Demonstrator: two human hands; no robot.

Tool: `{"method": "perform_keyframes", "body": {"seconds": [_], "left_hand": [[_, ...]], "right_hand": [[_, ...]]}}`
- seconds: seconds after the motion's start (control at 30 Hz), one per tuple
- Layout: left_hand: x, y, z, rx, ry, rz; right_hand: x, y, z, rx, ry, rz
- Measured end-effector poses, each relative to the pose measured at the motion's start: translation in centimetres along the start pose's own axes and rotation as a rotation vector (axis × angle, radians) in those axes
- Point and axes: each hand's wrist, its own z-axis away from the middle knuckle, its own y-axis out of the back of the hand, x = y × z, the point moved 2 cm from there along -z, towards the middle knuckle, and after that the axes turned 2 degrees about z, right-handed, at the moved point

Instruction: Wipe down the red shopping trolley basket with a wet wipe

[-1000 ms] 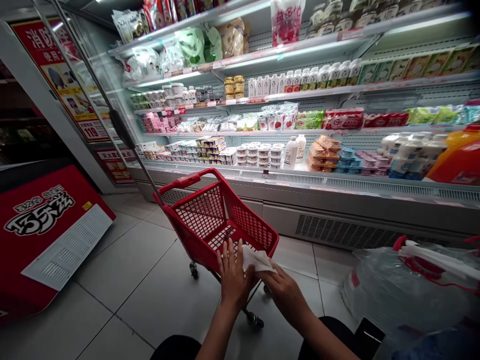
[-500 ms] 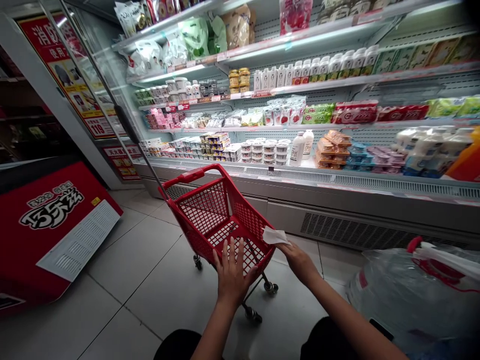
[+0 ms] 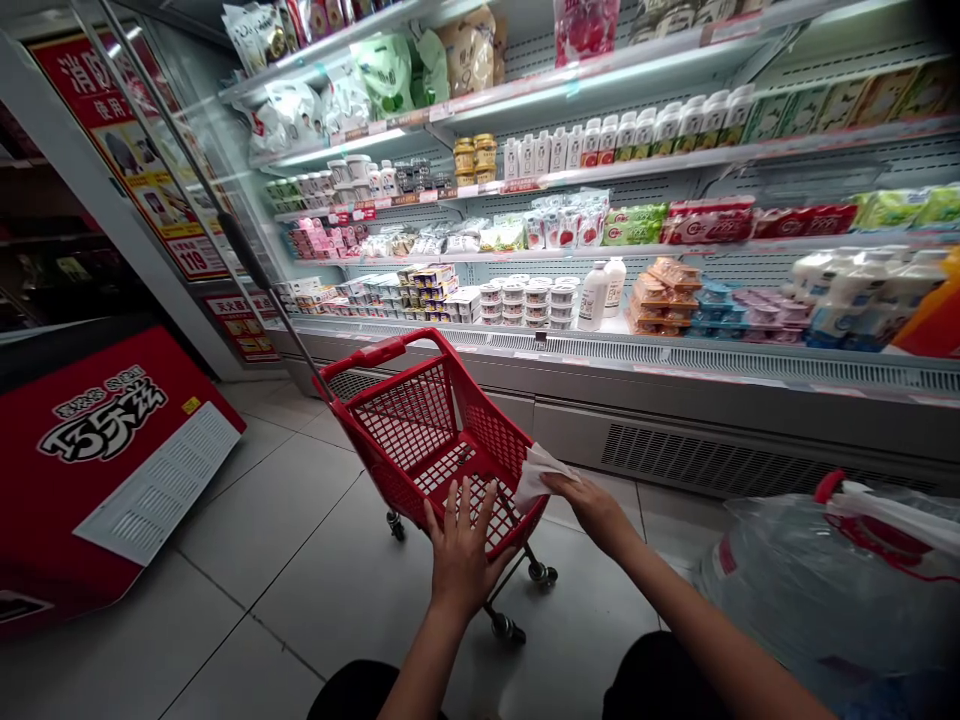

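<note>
A small red shopping cart (image 3: 405, 425) with mesh sides stands on the tiled floor, its basket nearly bare inside. My left hand (image 3: 463, 550) is at the near edge of the basket with its fingers spread and nothing in it. At the cart's right rim my right hand (image 3: 585, 500) pinches a white tissue (image 3: 537, 474), which lies over the rim and hangs partly inside. The fingertips of my right hand are partly covered by the tissue.
A chilled shelf unit (image 3: 570, 350) with dairy goods runs behind the cart. On the left stands a red freezer (image 3: 172, 400). Large clear plastic bottles (image 3: 795, 590) in wrap sit at the lower right.
My right hand has shifted slightly left, and the tissue now stands higher and reaches further down over the cart's rim. My left hand has barely moved.
</note>
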Motion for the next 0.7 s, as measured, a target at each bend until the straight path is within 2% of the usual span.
{"method": "perform_keyframes", "body": {"seconds": [0.03,0.1,0.27,0.33,0.37,0.43,0.53,0.6,0.7], "left_hand": [[0.1,0.0,-0.1,0.006,0.003,0.003],[0.3,-0.2,-0.1,0.019,0.008,0.012],[0.2,-0.7,0.0,0.018,0.004,0.026],[0.1,-0.8,0.1,0.014,-0.002,0.031],[0.1,-0.8,0.2,0.013,-0.002,0.03],[0.2,-0.9,0.2,0.015,0.003,0.025],[0.5,-0.9,0.2,0.015,0.011,0.024],[0.8,-1.0,0.1,0.012,0.015,0.025],[1.1,-1.0,-0.1,0.015,0.024,0.026]], "right_hand": [[0.1,-0.2,0.0,0.027,-0.014,0.016],[-1.4,-1.2,0.6,0.06,-0.015,0.041],[-9.7,-3.7,3.2,0.01,0.157,0.041],[-11.0,-3.6,3.4,-0.029,0.237,0.012],[-10.8,-3.2,3.3,-0.046,0.266,-0.002],[-8.8,-2.1,2.6,-0.059,0.261,-0.018],[-4.0,-0.6,1.4,-0.009,0.113,-0.048],[-1.6,-0.1,0.9,0.016,0.001,-0.126],[-1.3,-0.5,1.1,0.006,-0.056,-0.32]]}}
